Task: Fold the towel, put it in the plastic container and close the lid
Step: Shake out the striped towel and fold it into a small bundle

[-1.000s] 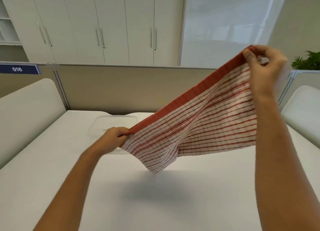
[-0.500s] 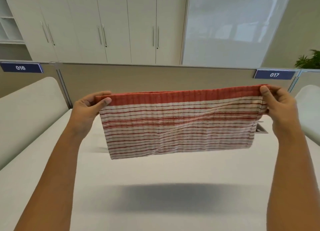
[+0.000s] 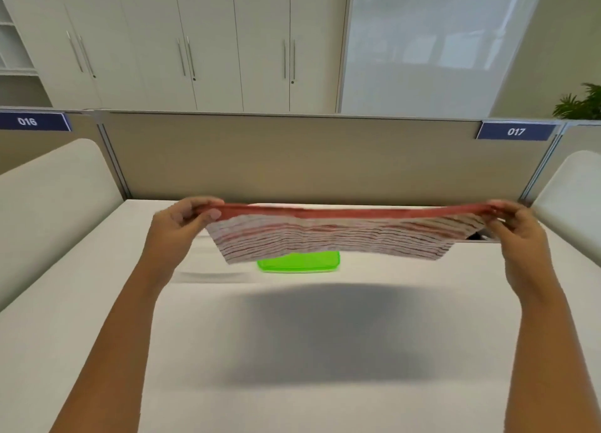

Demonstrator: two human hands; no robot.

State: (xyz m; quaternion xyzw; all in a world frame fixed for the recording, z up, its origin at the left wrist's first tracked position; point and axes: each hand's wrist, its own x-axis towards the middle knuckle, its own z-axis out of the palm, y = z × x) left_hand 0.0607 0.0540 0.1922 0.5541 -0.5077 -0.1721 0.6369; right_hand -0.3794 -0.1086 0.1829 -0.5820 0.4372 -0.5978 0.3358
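Lowered and flatter now, your one towel (image 3: 338,234) is pinched by left hand (image 3: 182,226) and right hand (image 3: 517,229); one green lid (image 3: 299,263) lies beneath it on the table.

- towel (image 3: 338,237): white ground with thin red stripes running along its length; a solid red band along the top edge
- lid (image 3: 299,263): bright green, plain; only partly seen below the towel
- worktop (image 3: 292,406): plain off-white; a soft grey shadow lies on it under the towel
- partition (image 3: 292,159): plain beige with a grey metal frame
- signs (image 3: 515,131): dark blue with white numerals, 016 and 017
- cabinets (image 3: 211,42): white doors with silver handles
- plant (image 3: 582,104): dark green leaves
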